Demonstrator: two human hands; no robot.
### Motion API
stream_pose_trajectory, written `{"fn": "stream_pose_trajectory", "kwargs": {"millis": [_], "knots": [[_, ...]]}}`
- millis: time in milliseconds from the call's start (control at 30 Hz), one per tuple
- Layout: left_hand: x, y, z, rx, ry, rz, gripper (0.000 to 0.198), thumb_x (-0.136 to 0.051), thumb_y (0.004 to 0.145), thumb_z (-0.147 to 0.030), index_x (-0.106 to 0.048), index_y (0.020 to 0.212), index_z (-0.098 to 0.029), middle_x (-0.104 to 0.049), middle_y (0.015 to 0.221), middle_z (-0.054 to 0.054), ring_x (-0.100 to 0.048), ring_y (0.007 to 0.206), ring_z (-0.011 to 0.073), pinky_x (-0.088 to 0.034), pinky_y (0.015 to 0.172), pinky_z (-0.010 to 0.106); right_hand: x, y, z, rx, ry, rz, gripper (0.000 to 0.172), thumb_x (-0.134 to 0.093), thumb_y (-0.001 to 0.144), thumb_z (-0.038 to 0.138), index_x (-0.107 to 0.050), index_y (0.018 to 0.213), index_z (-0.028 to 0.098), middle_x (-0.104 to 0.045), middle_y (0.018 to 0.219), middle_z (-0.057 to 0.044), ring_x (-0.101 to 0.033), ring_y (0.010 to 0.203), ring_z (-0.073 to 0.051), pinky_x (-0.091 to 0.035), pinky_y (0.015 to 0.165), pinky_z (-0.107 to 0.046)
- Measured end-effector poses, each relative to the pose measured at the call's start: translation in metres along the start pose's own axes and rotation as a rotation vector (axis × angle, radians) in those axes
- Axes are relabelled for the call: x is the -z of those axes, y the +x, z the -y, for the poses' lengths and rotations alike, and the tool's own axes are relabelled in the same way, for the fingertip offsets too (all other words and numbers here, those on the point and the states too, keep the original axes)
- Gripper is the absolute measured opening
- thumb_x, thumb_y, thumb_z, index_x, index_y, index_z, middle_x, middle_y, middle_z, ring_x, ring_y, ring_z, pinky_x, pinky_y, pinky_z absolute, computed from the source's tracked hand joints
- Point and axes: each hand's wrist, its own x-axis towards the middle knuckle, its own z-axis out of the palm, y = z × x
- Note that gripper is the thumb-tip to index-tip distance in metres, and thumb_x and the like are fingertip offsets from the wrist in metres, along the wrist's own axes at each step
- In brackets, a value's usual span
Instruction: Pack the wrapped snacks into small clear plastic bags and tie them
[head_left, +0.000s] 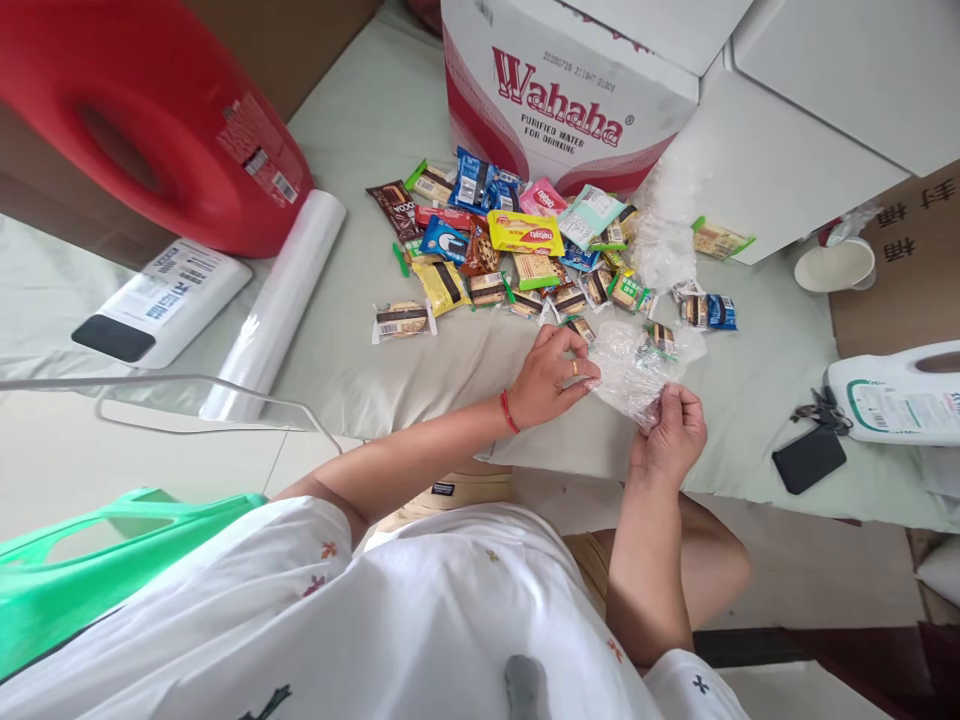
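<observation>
Between my hands a clear plastic bag (630,385) is stretched over the near side of the cloth-covered surface. My left hand (553,375), with a red string and a ring, pinches the bag's left edge. The bag's right edge is gripped in the closed fingers of my right hand (670,430). Just beyond lies a pile of wrapped snacks, among them a yellow packet (525,234), a blue packet (474,180) and a pale green packet (592,215). A crumpled heap of clear bags (664,240) rests right of the pile.
A Wahaha carton (562,110) stands behind the snacks. At left are a red jug (195,130), a plastic film roll (281,300) and a white device (165,300). To the right sit a paper cup (834,265), a white bottle (900,400), keys and a black case (810,460).
</observation>
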Motion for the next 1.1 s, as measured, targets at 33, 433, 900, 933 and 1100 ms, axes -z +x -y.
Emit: {"fn": "stream_pose_trajectory", "kwargs": {"millis": [33,433,900,933,1100], "knots": [[0.0,0.0,-0.001,0.021,-0.039,0.011,0.026,-0.063,0.095,-0.043,-0.077,0.093,-0.021,-0.06,0.1,0.01,-0.053,0.102,0.025,-0.042,0.097,0.039,0.0,0.0,0.0,0.0,0.013,-0.002,0.045,-0.09,0.066,0.051,-0.064,0.084,0.019,-0.051,0.061,0.009,-0.036,0.051,-0.005,-0.025,0.043,-0.021],[-0.007,0.012,0.012,0.563,-0.524,-0.262,0.026,-0.065,0.089,-0.044,-0.059,0.082,-0.019,-0.056,0.085,0.001,-0.053,0.08,0.0137,-0.047,0.07,0.023,0.015,0.0,0.011,-0.226,0.081,0.208,0.048,-0.096,0.062,0.042,-0.059,0.081,0.019,-0.05,0.064,0.009,-0.034,0.049,-0.001,-0.024,0.04,-0.014],[-0.019,0.007,0.025,0.461,-0.642,-0.28,0.043,-0.071,0.087,-0.062,-0.069,0.093,-0.019,-0.067,0.088,0.002,-0.063,0.077,0.0134,-0.056,0.074,0.028,0.003,-0.002,0.01,-0.421,0.118,0.302,0.06,-0.071,0.08,0.075,-0.07,0.11,0.023,-0.072,0.116,-0.007,-0.068,0.099,-0.021,-0.06,0.07,-0.033],[-0.018,0.006,0.026,0.422,-0.585,-0.273,0.044,-0.069,0.089,-0.063,-0.07,0.094,-0.019,-0.069,0.091,0.004,-0.064,0.081,0.0146,-0.056,0.078,0.029,0.001,0.001,0.01,-0.477,0.15,0.309,0.061,-0.067,0.081,0.078,-0.07,0.108,0.023,-0.073,0.115,-0.008,-0.069,0.099,-0.022,-0.061,0.071,-0.035],[-0.012,0.005,0.024,0.197,-0.346,-0.205,0.045,-0.061,0.096,-0.061,-0.077,0.097,-0.019,-0.074,0.113,0.012,-0.068,0.107,0.0213,-0.052,0.101,0.036,-0.003,0.014,0.01,-0.478,0.168,0.325,0.054,-0.078,0.076,0.068,-0.072,0.103,0.022,-0.075,0.107,-0.007,-0.07,0.09,-0.021,-0.059,0.071,-0.036]]}}
